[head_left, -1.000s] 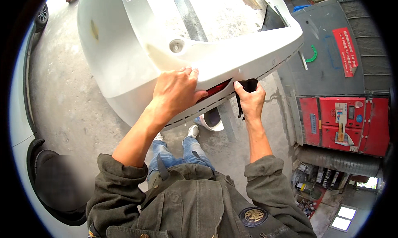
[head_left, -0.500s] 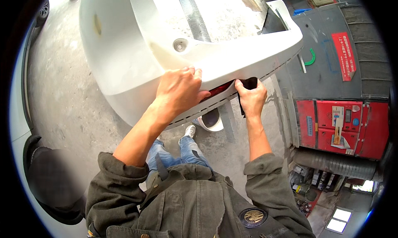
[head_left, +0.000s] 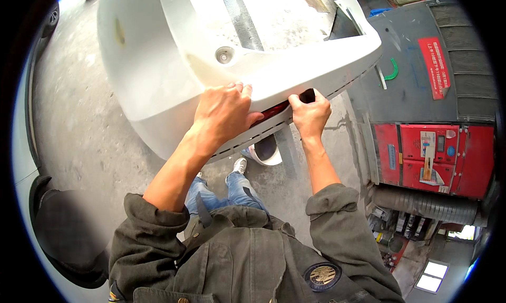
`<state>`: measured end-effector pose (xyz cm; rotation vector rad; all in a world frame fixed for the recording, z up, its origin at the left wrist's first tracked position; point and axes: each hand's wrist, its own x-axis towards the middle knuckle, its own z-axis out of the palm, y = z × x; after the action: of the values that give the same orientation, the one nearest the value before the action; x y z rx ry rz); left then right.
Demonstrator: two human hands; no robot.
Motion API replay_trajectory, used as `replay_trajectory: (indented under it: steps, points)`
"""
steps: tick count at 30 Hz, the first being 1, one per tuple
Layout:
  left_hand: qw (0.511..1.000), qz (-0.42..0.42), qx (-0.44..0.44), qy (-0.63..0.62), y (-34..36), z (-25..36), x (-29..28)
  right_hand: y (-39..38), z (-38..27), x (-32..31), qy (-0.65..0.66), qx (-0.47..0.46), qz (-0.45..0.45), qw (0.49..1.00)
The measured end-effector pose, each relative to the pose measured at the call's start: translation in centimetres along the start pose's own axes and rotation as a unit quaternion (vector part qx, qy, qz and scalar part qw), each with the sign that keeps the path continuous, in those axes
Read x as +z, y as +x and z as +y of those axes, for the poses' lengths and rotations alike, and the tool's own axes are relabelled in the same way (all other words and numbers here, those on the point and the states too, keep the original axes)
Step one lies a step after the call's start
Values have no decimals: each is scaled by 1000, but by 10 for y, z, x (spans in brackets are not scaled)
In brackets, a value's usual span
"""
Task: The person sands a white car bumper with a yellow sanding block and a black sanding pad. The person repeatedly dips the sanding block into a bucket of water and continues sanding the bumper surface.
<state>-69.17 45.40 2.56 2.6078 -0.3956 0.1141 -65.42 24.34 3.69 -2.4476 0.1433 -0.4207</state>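
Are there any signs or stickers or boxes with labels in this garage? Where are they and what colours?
Red sign: long upright rectangle with white print, on the grey wall at right.
Red machine cabinet: boxy, lower right, below that sign.
Label on the cabinet: tall pale strip with orange, on its front.
Small blue label: narrow upright strip, cabinet's left side.

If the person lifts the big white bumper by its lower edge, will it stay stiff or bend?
The white bumper is a wide, thin shell, so it would probably flex and twist. It likely feels light for its size, but awkward. The left hand and right hand sit close together on its edge, so the far ends may sag.
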Motion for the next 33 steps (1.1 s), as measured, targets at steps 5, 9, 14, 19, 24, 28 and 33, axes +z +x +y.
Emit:
replay_trajectory:
  steps: [5, 9, 14, 19, 24, 28, 33]
  points:
    - [1000, -24, -11, -3, 4, 4, -6, -26, 12, 5, 35, 52, -46, 997]
    - [1000, 20, -4, 2, -2, 1, 2, 4, 9, 0, 21, 12, -24, 999]
    - [1000, -11, -18, 7, 3, 6, -7, -5, 36, -8, 59, -17, -20, 998]
    - [999, 7, -32, -3, 0, 8, -4, 22, 46, -29, 14, -265, -77, 961]
    - [999, 19, -48, -3, -2, 12, -6, 58, 48, -38, -29, -512, -117, 850]
    - [998, 60, -30, -3, -5, 13, -3, 79, 34, -41, -31, -604, -146, 783]
    - [994, 105, 7, 15, -5, 7, 0, 101, 22, -39, -65, -726, -190, 658]
